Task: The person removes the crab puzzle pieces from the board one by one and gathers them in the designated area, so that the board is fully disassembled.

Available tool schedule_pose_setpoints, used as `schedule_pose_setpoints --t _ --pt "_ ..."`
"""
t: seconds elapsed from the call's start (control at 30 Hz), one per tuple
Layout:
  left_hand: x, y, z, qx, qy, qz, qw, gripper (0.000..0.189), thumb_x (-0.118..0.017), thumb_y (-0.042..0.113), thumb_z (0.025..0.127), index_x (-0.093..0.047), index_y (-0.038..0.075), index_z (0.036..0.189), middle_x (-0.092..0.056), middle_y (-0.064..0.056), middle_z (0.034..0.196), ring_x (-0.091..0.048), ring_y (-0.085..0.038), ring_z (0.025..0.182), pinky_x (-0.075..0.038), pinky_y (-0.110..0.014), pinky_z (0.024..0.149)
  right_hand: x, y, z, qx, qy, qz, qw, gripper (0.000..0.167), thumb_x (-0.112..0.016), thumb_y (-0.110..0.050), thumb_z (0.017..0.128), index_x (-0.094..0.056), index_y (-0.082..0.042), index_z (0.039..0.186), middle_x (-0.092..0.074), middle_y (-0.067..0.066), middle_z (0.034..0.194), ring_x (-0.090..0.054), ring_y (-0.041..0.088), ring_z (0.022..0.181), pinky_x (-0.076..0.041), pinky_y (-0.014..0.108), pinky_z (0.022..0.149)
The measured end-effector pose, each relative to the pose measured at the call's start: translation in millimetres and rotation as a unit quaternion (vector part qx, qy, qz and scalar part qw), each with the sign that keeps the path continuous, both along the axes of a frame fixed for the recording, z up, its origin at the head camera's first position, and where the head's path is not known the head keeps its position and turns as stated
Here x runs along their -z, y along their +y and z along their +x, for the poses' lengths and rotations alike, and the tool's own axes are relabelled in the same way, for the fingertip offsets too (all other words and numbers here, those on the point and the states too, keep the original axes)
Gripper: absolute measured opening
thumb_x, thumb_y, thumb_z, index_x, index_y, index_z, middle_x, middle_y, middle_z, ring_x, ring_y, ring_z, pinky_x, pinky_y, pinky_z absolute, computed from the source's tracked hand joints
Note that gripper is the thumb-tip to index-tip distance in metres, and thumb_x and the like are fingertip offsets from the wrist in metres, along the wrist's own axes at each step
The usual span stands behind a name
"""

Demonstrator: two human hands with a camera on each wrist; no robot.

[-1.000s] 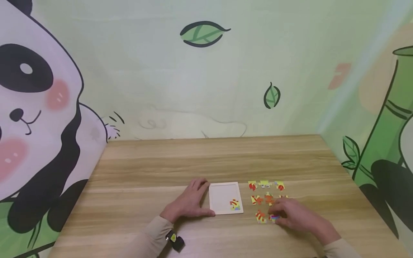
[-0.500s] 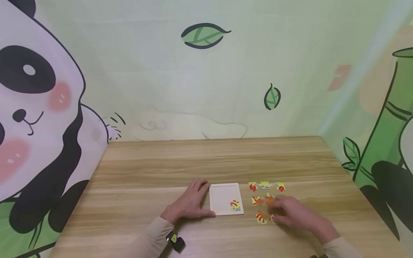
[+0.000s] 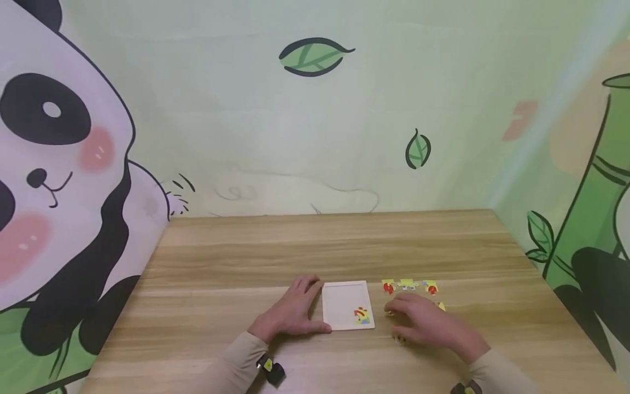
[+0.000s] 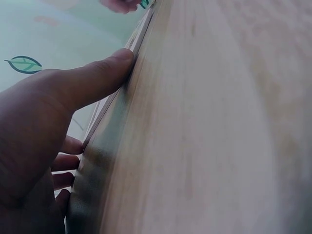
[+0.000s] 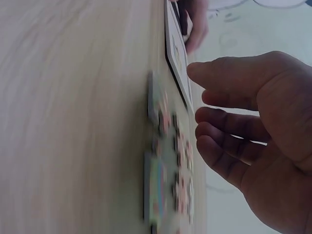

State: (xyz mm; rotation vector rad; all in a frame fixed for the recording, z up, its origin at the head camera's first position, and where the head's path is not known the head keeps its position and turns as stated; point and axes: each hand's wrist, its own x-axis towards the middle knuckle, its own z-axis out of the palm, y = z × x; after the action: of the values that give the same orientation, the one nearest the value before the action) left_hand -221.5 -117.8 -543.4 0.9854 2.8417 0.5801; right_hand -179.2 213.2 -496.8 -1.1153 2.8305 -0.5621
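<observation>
In the head view my left hand point(image 3: 292, 309) holds the left side of a shallow white puzzle tray point(image 3: 339, 284), thumb at its near corner and fingertips at the far one. The left wrist view shows that thumb point(image 4: 105, 75) along the tray's edge. One yellow, red and blue jigsaw piece point(image 3: 361, 316) lies in the tray's near right corner. My right hand point(image 3: 423, 323) is over the loose pieces right of the tray and hides several. The right wrist view shows its thumb and fingers apart with nothing between them, beside a rainbow-striped puzzle piece point(image 5: 155, 187).
Loose jigsaw pieces at the back of the group are a red-and-yellow one point(image 3: 388, 285), a yellow one point(image 3: 407, 284) and another red-and-yellow one point(image 3: 431, 287). All lie on a wood-grain table point(image 3: 236, 251). A panda-print backdrop point(image 3: 246, 109) rises behind it.
My right hand has moved left from the near right pieces, across the group toward the tray. My left hand and the tray keep their places; the head view has shifted slightly.
</observation>
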Motion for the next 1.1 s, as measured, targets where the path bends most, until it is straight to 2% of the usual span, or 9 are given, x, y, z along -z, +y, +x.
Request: schedule_pose_setpoints --t 0.23,0.4,0.5,0.7,0.87,1.1 --pt "2.2 1.7 0.4 -0.007 0.000 -0.004 1.0000 0.107 -0.069 0.071 0.073 -0.035 0.004 0.149 -0.034 -0.012 0.148 -0.032 -0.029 0.137 -0.032 -0.044 0.115 0.8 -25.4 -7.5 -0.007 0.008 0.021 0.9997 0.041 -0.075 -0.024 0.081 -0.066 -0.006 0.117 -0.062 0.001 0.104 -0.051 0.009 0.087 -0.049 0.031 0.078" --pt "2.3 1.7 0.3 -0.006 -0.008 -0.002 0.9999 0.107 -0.069 0.071 0.073 -0.034 0.005 0.149 -0.033 -0.012 0.149 -0.031 -0.029 0.137 -0.032 -0.044 0.115 0.3 -37.0 -13.0 -0.013 0.010 0.038 0.9992 0.043 -0.075 -0.027 0.081 -0.065 -0.007 0.118 -0.062 0.001 0.109 -0.056 0.012 0.098 -0.051 0.035 0.088" --pt "2.5 2.0 0.0 -0.003 -0.002 0.002 1.0000 0.107 -0.069 0.070 0.073 -0.035 0.004 0.149 -0.034 -0.012 0.148 -0.032 -0.029 0.137 -0.032 -0.044 0.115 0.0 -41.8 -15.1 -0.022 0.013 0.037 0.9990 0.044 -0.075 -0.028 0.080 -0.065 -0.006 0.117 -0.062 0.003 0.110 -0.057 0.017 0.103 -0.051 0.038 0.091" --pt "1.9 1.8 -0.3 -0.002 0.004 0.002 1.0000 0.107 -0.069 0.071 0.073 -0.035 0.004 0.149 -0.034 -0.011 0.148 -0.031 -0.028 0.137 -0.032 -0.043 0.115 1.7 -46.9 -17.9 -0.034 0.020 0.041 0.9984 0.047 -0.077 -0.030 0.080 -0.064 -0.005 0.117 -0.061 0.005 0.109 -0.056 0.018 0.101 -0.051 0.038 0.088" --pt "1.6 1.4 0.2 0.001 0.005 0.006 1.0000 0.106 -0.069 0.071 0.073 -0.036 0.004 0.148 -0.035 -0.012 0.147 -0.032 -0.029 0.137 -0.032 -0.045 0.115 6.0 -49.5 -19.3 -0.030 0.011 0.045 0.9985 0.049 -0.078 -0.030 0.080 -0.063 -0.004 0.119 -0.060 0.006 0.111 -0.055 0.018 0.103 -0.050 0.037 0.090" --pt "0.8 1.7 1.0 0.000 0.003 0.006 1.0000 0.106 -0.070 0.070 0.073 -0.036 0.003 0.148 -0.035 -0.012 0.147 -0.032 -0.029 0.136 -0.032 -0.044 0.115 6.7 -53.2 -18.8 -0.027 0.011 0.046 0.9985 0.048 -0.079 -0.029 0.078 -0.063 -0.004 0.117 -0.059 0.004 0.107 -0.052 0.014 0.096 -0.050 0.033 0.084"
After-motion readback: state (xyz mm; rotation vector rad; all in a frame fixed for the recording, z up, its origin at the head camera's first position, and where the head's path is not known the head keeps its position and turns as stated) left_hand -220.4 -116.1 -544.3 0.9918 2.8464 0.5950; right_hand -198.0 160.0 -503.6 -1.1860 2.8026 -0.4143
